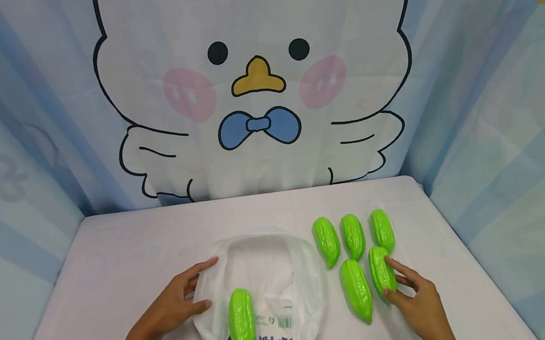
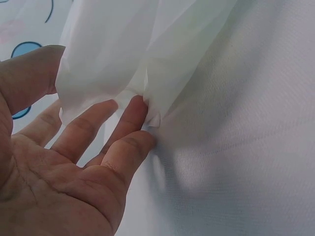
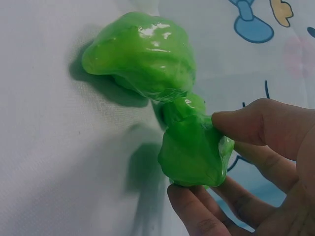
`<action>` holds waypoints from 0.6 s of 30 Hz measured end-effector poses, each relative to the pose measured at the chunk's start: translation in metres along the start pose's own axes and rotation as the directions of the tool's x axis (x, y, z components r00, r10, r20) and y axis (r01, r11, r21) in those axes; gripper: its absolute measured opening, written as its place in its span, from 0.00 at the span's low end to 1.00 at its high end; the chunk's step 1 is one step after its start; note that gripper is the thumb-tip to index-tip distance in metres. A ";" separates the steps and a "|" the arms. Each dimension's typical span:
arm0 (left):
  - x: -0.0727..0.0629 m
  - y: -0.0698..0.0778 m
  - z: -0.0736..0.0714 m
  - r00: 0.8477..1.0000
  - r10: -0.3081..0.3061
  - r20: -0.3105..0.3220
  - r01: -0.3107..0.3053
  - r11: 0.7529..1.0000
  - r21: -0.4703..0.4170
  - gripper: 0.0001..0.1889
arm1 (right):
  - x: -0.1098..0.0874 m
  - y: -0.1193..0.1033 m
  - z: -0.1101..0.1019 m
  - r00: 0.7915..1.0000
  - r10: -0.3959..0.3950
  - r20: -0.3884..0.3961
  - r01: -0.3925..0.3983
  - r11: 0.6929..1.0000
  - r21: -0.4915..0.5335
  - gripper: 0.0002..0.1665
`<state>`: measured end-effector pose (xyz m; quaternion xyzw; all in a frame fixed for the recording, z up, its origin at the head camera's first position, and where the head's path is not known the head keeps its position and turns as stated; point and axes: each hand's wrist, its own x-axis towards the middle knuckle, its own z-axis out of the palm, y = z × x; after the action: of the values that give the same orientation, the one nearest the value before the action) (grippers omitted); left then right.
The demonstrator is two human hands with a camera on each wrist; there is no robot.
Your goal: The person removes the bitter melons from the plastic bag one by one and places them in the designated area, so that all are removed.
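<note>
My right hand [image 1: 422, 305] pinches a bright green, ridged bitter gourd [image 1: 381, 273] between thumb and fingers. In the right wrist view the held bitter gourd [image 3: 194, 152] shows end-on, and a larger-looking one [image 3: 142, 54] lies close by. Left of it on the table lies another pointed bitter gourd [image 1: 357, 291]. My left hand [image 1: 168, 305] touches the left side of a white plastic bag [image 1: 311, 285] with loosely spread fingers. The bag stands open, its rim spread wide, and one bitter gourd [image 1: 242, 320] lies inside. Against the thin plastic [image 2: 113, 49] rest my left fingertips [image 2: 135, 110].
Behind the held one, three more bitter gourds [image 1: 352, 237] form a row right of the bag. A white cloth covers the table [image 1: 147, 238]. Printed curtains [image 1: 272, 164] enclose the back and sides.
</note>
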<state>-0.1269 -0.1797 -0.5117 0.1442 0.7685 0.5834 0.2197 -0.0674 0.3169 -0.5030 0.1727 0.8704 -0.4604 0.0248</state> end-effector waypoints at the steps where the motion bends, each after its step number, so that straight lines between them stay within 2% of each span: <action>1: 0.000 0.000 0.000 1.000 0.000 -0.001 0.000 1.000 0.002 0.46 | 0.000 0.001 0.000 1.000 0.004 0.003 -0.004 1.000 -0.003 0.44; 18: 0.001 -0.001 0.000 1.000 -0.009 -0.003 0.009 1.000 -0.006 0.46 | 0.004 0.004 0.007 0.999 0.047 -0.006 -0.047 0.998 -0.030 0.45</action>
<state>-0.1276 -0.1791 -0.5128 0.1392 0.7678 0.5848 0.2217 -0.0705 0.3144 -0.5105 0.1940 0.8731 -0.4459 0.0362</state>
